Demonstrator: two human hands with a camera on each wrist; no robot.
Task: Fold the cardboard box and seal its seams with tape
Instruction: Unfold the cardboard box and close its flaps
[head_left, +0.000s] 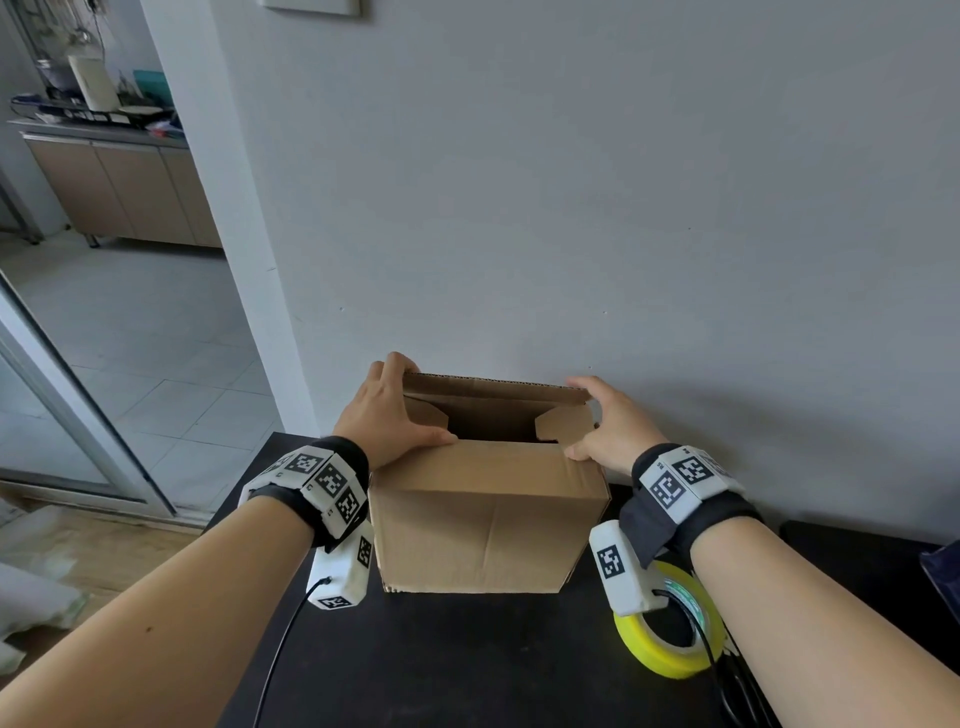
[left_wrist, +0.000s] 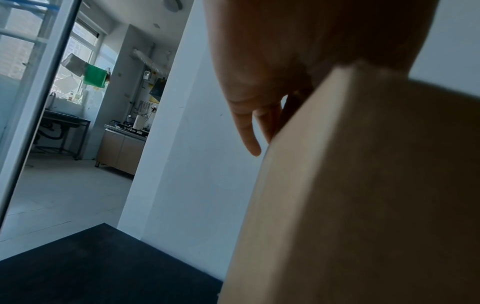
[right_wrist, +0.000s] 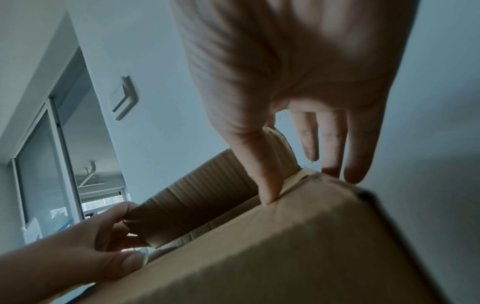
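Observation:
A brown cardboard box (head_left: 488, 514) stands upright on the black table (head_left: 467, 665) against the wall. Its near flap lies folded down, both side flaps are turned in, and the far flap (head_left: 493, 389) still stands up with a dark gap in front of it. My left hand (head_left: 402, 410) is at the box's top left corner, thumb on the near flap and fingers curled round the far flap's left edge (right_wrist: 130, 214). My right hand (head_left: 597, 423) is at the top right corner, thumb (right_wrist: 267, 185) pressing the near flap, straight fingers against the far flap's end. A yellow tape roll (head_left: 660, 649) lies under my right wrist.
The grey wall (head_left: 571, 234) rises directly behind the box. The table's left edge (head_left: 244, 514) drops to a tiled floor and a doorway to a kitchen. A dark blue object (head_left: 940, 577) sits at the far right. Black cables run from both wrist cameras.

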